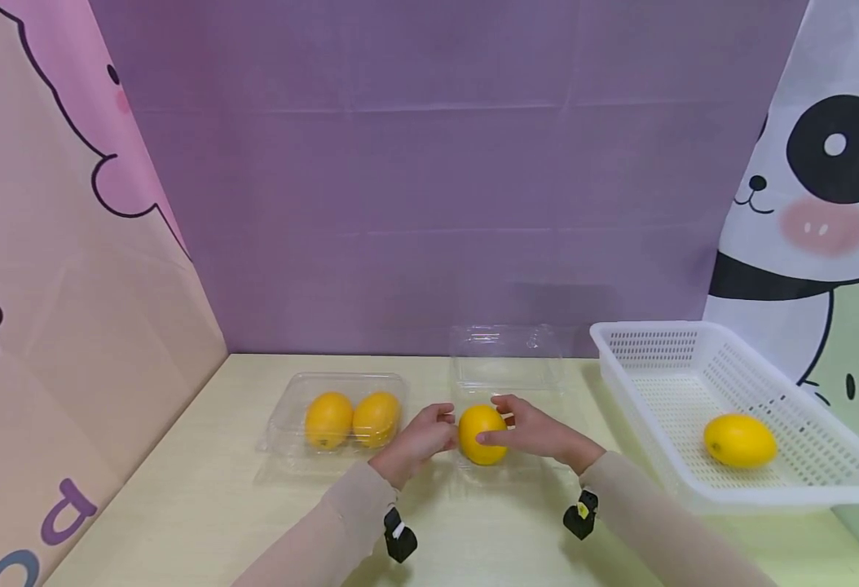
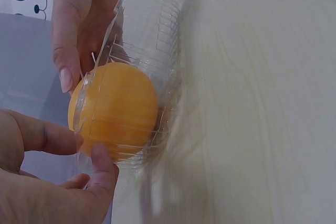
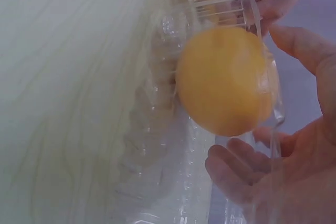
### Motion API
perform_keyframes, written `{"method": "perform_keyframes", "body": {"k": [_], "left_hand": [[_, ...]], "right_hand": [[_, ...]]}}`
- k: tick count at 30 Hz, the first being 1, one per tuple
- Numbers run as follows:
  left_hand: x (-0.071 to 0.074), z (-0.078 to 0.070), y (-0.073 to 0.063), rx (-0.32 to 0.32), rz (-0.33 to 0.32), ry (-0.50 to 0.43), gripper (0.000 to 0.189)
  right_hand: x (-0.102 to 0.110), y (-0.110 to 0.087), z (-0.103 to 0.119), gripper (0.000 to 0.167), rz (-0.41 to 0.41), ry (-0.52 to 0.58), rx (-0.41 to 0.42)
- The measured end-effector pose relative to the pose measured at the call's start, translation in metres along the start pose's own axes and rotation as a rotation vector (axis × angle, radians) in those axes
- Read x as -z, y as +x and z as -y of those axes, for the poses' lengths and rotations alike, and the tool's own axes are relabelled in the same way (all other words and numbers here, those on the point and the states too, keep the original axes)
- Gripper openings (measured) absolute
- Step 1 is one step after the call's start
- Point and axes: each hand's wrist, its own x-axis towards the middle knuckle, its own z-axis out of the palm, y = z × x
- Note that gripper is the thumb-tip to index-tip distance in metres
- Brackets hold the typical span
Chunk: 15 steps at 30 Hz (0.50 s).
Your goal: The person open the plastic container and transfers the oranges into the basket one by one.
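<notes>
A yellow lemon [image 1: 482, 434] sits inside a clear plastic clamshell box [image 2: 168, 30], whose lid [image 1: 506, 359] stands raised behind it. At the box's left end, my left hand [image 1: 422, 440] pinches the rim between thumb and finger, beside the lemon. My right hand [image 1: 535, 428] is on the lemon's right side, thumb and fingers spread apart; in the right wrist view its fingers [image 3: 231, 166] lie just below the lemon [image 3: 226, 80]. Whether they touch it, I cannot tell.
To the left, another clear box [image 1: 290, 424] holds two lemons [image 1: 328, 420], its lid apparently down. On the right stands a white perforated basket [image 1: 664, 440] with one lemon [image 1: 740, 440] inside. A purple backdrop [image 1: 400, 204] rises behind the pale wooden table [image 1: 180, 505].
</notes>
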Motion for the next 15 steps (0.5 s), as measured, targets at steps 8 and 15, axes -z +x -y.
{"method": "perform_keyframes", "body": {"k": [8, 15], "left_hand": [[0.001, 0.0, 0.0, -0.002, 0.011, -0.007, 0.065], [0.001, 0.001, 0.0, -0.016, 0.018, -0.009, 0.066]], "right_hand": [[-0.004, 0.0, 0.002, 0.088, 0.015, 0.033, 0.007], [-0.011, 0.0, 0.002, 0.089, 0.023, 0.039, 0.002]]}}
